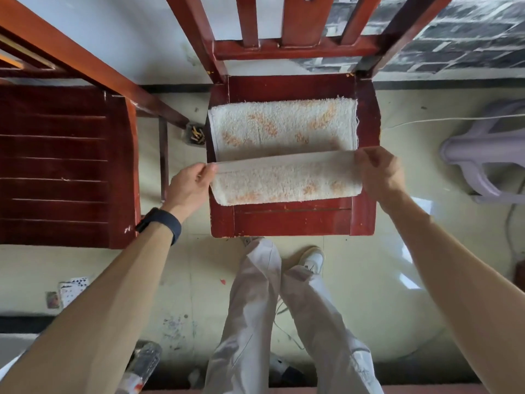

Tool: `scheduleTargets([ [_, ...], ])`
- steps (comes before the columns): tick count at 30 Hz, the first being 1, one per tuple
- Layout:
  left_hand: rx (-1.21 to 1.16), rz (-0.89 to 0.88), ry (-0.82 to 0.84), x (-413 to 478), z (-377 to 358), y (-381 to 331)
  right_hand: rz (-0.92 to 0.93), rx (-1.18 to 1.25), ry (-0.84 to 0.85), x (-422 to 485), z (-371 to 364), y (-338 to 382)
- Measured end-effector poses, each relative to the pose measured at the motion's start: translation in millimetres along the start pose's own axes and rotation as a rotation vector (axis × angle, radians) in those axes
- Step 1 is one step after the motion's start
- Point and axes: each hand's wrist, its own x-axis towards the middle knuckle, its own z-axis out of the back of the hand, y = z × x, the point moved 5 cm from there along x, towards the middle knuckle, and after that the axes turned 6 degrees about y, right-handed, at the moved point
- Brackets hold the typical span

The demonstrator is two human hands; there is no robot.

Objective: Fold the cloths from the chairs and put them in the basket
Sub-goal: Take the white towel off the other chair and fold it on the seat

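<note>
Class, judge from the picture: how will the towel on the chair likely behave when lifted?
Probably floppy: the towel curls over in a soft roll where the left hand and right hand pinch its near edge. Likely light, since fingertip pinches carry it. Its looped pile probably grips, not slides, on the chair seat.

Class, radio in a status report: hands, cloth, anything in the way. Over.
Left hand and right hand each pinch a corner of the cloth. Cloth on chair seat, near edge lifted, mid-fold. Nothing in the way.
</note>
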Motion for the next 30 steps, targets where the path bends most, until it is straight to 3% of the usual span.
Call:
scheduleTargets([
  [9, -0.234, -0.011, -0.092, 70.6, 19.6, -21.8, -0.003, 0.15, -0.154, 53.1, -8.4, 34.4],
  [26, 0.001, -0.155, -0.317, 118.2, 44.7, -45.0, 0.003, 0.049, -0.258, 87.2, -19.2, 58.6],
  [30, 0.068, -0.207, -0.362, 117.8, 48.8, -53.7, 0.077, 0.0, -0.318, 88.4, -20.2, 63.6],
])
